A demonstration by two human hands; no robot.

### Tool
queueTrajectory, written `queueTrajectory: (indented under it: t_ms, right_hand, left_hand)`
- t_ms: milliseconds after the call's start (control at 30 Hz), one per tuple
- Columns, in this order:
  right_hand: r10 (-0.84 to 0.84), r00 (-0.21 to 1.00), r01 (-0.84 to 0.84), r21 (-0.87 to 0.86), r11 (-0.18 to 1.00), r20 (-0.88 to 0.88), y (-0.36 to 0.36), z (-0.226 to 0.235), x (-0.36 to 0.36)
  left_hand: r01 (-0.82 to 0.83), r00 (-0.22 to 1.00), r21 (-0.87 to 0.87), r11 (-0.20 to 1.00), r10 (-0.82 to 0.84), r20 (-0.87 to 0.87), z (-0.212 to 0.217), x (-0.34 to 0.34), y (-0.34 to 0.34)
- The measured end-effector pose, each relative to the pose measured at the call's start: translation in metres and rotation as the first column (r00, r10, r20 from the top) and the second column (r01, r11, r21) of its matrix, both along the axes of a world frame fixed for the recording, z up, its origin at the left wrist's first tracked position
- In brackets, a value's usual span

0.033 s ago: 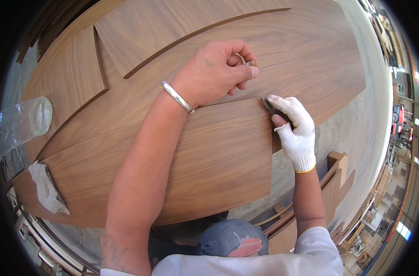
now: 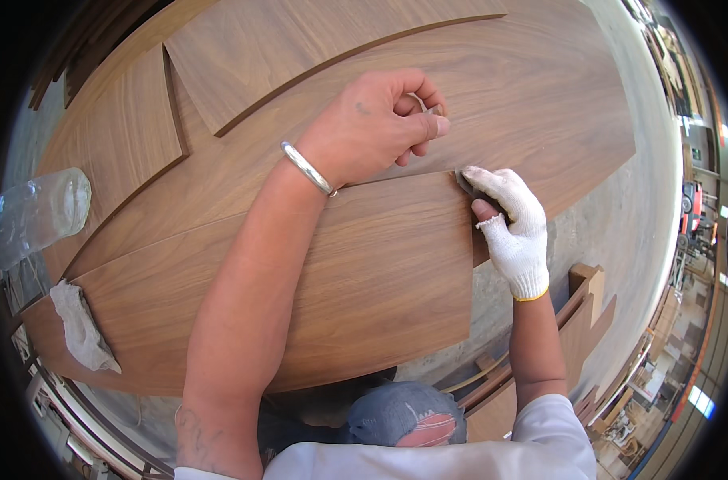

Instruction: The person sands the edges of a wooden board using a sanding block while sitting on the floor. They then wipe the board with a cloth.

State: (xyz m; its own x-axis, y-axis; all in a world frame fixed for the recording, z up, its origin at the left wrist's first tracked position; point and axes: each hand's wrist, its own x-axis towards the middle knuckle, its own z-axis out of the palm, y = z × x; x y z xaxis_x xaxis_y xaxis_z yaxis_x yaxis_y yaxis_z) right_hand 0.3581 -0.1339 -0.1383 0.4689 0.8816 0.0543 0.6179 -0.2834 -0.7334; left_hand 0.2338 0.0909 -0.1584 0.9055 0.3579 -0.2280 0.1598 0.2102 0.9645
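Observation:
My left hand [image 2: 380, 124], bare with a silver bangle [image 2: 306, 168] at the wrist, is closed over the board's far edge. Its thumb and forefinger pinch something small that I cannot make out. A white knitted glove covers my right hand [image 2: 514, 220], leaving the thumb tip bare. That hand grips a dark grey flat piece [image 2: 482, 194], mostly hidden by the fingers, against the far right corner of the near wood-grain board [image 2: 380, 264]. The board lies on a larger wood-grain panel [image 2: 540, 96].
Two more cut boards [image 2: 316, 48] lie on the panel at the far left. A clear plastic bottle [image 2: 48, 212] is at the left, with a crumpled whitish cloth [image 2: 82, 328] on the near board's left end. Brown wooden pieces [image 2: 576, 320] stand low on the right. My denim-covered knee [image 2: 404, 412] is below the board.

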Motion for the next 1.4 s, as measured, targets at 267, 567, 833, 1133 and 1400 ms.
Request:
queueTrajectory:
  t_ms: [267, 567, 833, 1133, 1400]
  right_hand:
    - [0.043, 0.982, -0.037, -0.034, 0.999, 0.186, 0.002, 0.002, -0.010]
    - [0.067, 0.942, -0.028, -0.121, 0.992, 0.329, 0.004, 0.010, -0.021]
    - [0.095, 0.908, -0.009, -0.206, 0.979, 0.408, 0.007, 0.017, -0.030]
    - [0.099, 0.885, 0.043, -0.291, 0.956, 0.455, 0.022, 0.022, -0.038]
    - [-0.153, 0.976, 0.165, -0.067, 0.984, 0.154, 0.020, 0.016, -0.016]
  left_hand:
    - [0.003, 1.000, 0.025, 1.000, -0.003, -0.012, 0.001, -0.001, 0.001]
    - [0.003, 1.000, 0.001, 1.000, -0.003, 0.000, 0.000, 0.000, 0.000]
    - [0.006, 1.000, -0.013, 1.000, -0.006, 0.008, -0.002, 0.000, 0.000]
    - [0.014, 1.000, -0.001, 1.000, -0.014, 0.004, -0.001, -0.001, 0.001]
    - [0.025, 1.000, -0.056, 0.998, -0.025, 0.016, 0.000, 0.000, 0.002]
